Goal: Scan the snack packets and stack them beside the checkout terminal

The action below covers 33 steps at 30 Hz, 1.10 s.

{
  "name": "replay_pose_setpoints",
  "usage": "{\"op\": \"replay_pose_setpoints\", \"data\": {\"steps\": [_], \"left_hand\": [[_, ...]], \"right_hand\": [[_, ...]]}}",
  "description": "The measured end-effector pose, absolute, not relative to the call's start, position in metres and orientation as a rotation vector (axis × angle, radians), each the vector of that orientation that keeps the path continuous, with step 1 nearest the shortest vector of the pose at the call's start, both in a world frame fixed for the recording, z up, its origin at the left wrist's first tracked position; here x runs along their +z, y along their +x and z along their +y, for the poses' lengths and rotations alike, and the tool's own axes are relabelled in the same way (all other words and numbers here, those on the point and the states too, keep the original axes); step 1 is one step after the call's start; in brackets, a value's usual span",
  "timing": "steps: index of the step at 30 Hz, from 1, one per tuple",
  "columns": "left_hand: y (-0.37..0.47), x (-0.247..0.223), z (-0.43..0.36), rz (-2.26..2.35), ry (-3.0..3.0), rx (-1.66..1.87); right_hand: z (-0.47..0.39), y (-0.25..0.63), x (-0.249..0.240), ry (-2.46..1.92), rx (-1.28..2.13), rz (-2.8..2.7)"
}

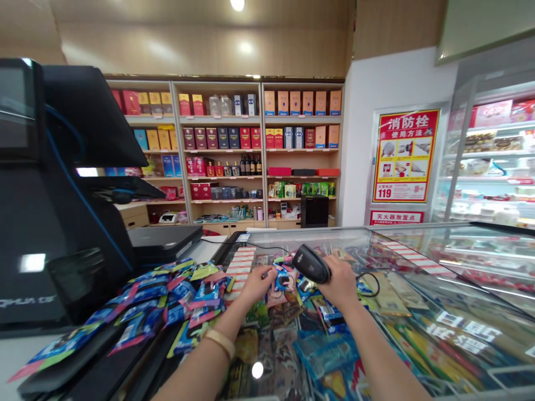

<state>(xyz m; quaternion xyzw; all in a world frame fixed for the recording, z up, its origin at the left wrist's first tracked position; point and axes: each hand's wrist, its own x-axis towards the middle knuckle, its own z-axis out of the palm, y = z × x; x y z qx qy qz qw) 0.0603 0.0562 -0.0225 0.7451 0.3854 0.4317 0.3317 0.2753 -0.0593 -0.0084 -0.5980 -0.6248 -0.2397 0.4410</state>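
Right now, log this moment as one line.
left hand: holds small packet | right hand: grips scanner over glass counter | more packets: heaped at left

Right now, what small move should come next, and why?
Probably aim the handheld scanner squarely at the small packet: the right hand holds the scanner with its head near the packet, which the left hand seems to pinch by its edge.
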Motion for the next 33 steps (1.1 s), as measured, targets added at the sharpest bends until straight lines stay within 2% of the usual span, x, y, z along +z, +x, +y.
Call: {"op": "replay_pose_setpoints", "data": {"steps": [4, 9, 13, 18, 22, 26, 30, 33], "left_hand": [[0.052, -0.028, 0.039, 0.958, 2.252, 1.319], [0.051, -0.03, 0.014, 0.857, 2.807, 1.088], [0.056, -0.031, 0.006, 0.859, 2.933, 0.952], [0.059, -0.034, 0.005, 0.773, 2.874, 1.076], [0.057, -0.028, 0.005, 0.827, 2.594, 1.321], [0.055, -0.019, 0.012, 0.891, 2.012, 1.481], [0.054, -0.015, 0.021, 0.749, 1.187, 1.42], [0.051, -0.011, 0.019, 0.638, 0.814, 1.294]], "right_hand": [[-0.059, 0.276, -0.009, -1.483, -0.586, -1.564], [-0.058, 0.275, -0.01, -1.475, -0.584, -1.585], [-0.059, 0.273, -0.009, -1.471, -0.587, -1.6], [-0.061, 0.273, -0.009, -1.462, -0.606, -1.6], [-0.062, 0.273, -0.008, -1.46, -0.604, -1.587], [-0.061, 0.274, -0.009, -1.44, -0.633, -1.576], [-0.059, 0.275, -0.012, -1.409, -0.648, -1.614], [-0.059, 0.273, -0.013, -1.378, -0.616, -1.661]]}}
